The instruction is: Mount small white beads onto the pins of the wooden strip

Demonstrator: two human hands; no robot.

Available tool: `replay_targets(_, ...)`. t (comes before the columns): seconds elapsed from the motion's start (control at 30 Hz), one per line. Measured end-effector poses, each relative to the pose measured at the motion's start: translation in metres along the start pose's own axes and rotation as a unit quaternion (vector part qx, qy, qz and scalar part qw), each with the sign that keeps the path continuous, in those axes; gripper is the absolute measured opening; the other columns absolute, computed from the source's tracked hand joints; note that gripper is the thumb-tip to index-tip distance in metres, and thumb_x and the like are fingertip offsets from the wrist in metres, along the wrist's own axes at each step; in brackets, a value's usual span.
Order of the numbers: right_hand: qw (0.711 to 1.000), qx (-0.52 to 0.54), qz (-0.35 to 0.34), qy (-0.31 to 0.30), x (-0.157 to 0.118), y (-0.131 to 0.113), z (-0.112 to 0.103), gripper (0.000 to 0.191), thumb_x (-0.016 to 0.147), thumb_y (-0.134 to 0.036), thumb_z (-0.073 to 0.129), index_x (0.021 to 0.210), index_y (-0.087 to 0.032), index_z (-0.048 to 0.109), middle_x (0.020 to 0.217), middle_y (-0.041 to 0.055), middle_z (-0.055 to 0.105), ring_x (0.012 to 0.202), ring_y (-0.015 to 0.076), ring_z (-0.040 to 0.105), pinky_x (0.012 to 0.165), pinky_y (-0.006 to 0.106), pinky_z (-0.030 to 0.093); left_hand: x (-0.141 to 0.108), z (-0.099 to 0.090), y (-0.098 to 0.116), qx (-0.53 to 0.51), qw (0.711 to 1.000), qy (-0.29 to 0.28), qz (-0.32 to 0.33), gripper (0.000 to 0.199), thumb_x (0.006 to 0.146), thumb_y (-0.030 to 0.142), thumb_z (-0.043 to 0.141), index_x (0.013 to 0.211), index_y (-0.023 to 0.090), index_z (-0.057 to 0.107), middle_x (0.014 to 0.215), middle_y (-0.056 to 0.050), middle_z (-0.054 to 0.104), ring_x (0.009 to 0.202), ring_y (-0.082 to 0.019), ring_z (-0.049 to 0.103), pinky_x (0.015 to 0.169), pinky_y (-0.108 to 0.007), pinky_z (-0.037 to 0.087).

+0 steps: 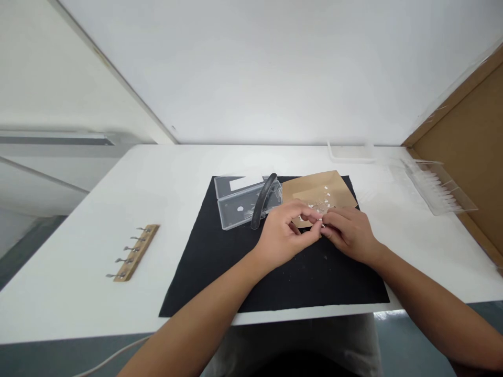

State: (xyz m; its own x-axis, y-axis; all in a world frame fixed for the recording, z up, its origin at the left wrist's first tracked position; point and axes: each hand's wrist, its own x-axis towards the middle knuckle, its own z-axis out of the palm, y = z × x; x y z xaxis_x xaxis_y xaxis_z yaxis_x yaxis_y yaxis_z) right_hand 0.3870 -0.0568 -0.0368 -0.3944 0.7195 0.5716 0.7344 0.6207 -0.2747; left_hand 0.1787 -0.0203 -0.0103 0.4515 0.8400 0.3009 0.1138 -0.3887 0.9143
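Over the black cloth point(200, 267) on the desk point(78, 272), the left hand point(288, 230) and the right hand point(349, 233) are meeting fingertip to fingertip at the near edge of the brown paper point(338, 183). Both hands' fingers are pinching narrowly around a small shiny piece point(323, 225), which is sitting between them; its exact shape is hiding in the grip, so I cannot tell which part each hand is holding. Loose little bits point(326, 187) are lying on the paper just beyond. To the left, an open plastic box point(221, 213) is resting on the cloth with a dark curved bar point(262, 201) lying across it. For a part this tiny, good handling is probably calling for light pressure, one hand steadying while the other is making the fine movements, both working low over the cloth to catch any slip.
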Motion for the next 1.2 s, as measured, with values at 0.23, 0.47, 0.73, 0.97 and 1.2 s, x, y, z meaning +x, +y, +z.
replay_targets(0.23,0.984,0.149,0.059,-0.083,-0.001,-0.003,-0.001,0.016,0.105,-0.034,0.054,0.094,-0.022,0.056,0.071,-0.0029,0.057,0.062,0.0128,0.051,0.06,0.026,0.036,0.0,-0.001,-0.001,-0.003,0.999,-0.006,0.033,0.007,0.083,0.016,0.075,0.089,0.018,0.077,0.086,-0.004,0.07,0.076,-0.012,0.067,0.045,-0.011,0.046)
replay_targets(0.47,0.96,0.258,0.061,-0.085,0.003,-0.006,-0.01,0.016,0.108,-0.024,0.047,0.096,-0.023,0.056,0.077,-0.0024,0.056,0.068,0.0122,0.051,0.066,0.025,0.041,-0.001,0.0,-0.003,0.003,0.998,0.008,0.061,0.007,0.083,0.014,0.074,0.089,0.018,0.075,0.084,-0.003,0.069,0.078,-0.013,0.067,0.044,-0.01,0.047)
replay_targets(0.73,0.974,0.219,0.049,-0.038,0.006,-0.002,-0.007,0.017,0.108,-0.024,0.052,0.093,-0.024,0.06,0.075,-0.0027,0.06,0.069,0.0125,0.056,0.068,0.025,0.043,0.001,0.0,-0.004,0.053,0.99,0.038,0.122,0.007,0.088,0.021,0.074,0.093,0.018,0.078,0.084,-0.006,0.072,0.081,-0.016,0.067,0.042,-0.012,0.047)
replay_targets(0.97,0.989,0.14,0.04,-0.019,0.002,0.001,-0.009,0.012,0.108,-0.024,0.052,0.102,-0.024,0.063,0.08,-0.0002,0.067,0.071,0.0142,0.061,0.067,0.027,0.046,0.0,0.0,-0.004,0.02,0.992,0.04,0.115,0.013,0.089,0.021,0.072,0.097,0.016,0.081,0.088,-0.008,0.074,0.078,-0.015,0.07,0.039,-0.012,0.045)
replay_targets(1.2,0.999,0.038,0.003,0.022,-0.003,0.005,-0.007,0.009,0.105,-0.02,0.057,0.11,-0.023,0.064,0.088,0.0025,0.072,0.078,0.017,0.065,0.07,0.03,0.048,0.002,0.002,-0.005,0.058,0.986,0.061,0.146,0.008,0.087,0.017,0.074,0.092,0.018,0.08,0.088,-0.005,0.078,0.077,-0.015,0.074,0.054,-0.019,0.057)
